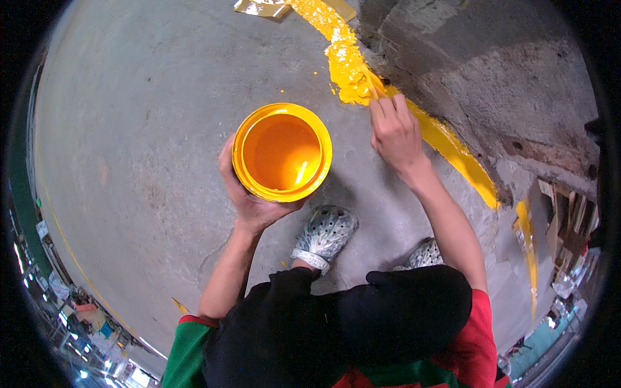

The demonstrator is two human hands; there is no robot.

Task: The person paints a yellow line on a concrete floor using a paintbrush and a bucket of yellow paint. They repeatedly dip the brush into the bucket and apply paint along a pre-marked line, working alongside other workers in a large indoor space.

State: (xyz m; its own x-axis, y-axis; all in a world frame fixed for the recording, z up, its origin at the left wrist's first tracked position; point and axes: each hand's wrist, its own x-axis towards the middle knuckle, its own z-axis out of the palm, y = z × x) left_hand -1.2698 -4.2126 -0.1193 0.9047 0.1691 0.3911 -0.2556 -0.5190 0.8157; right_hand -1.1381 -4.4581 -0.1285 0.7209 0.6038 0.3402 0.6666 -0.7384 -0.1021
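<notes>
My left hand (249, 205) is closed around the side of a round paint can (283, 194), its rim and inside coated in yellow, with glossy paint in it. Fingers pinched, my right hand (396, 132) grips what looks like a paintbrush (374, 84), smeared yellow and mostly hidden by the fingers. Its tip touches a thick, wet, lumpy yellow paint strip (349, 61) on the floor. The strip carries on past my right hand as a smoother yellow band (456, 149) along the foot of a concrete ledge.
The rough concrete ledge (491, 84) rises at the right. Tan tape or paper (262, 8) lies by the strip's far end. My shoes (326, 231) stand on the grey floor (149, 129). Wooden boards (569, 220) are stacked at the far right, and yellow drops dot the floor.
</notes>
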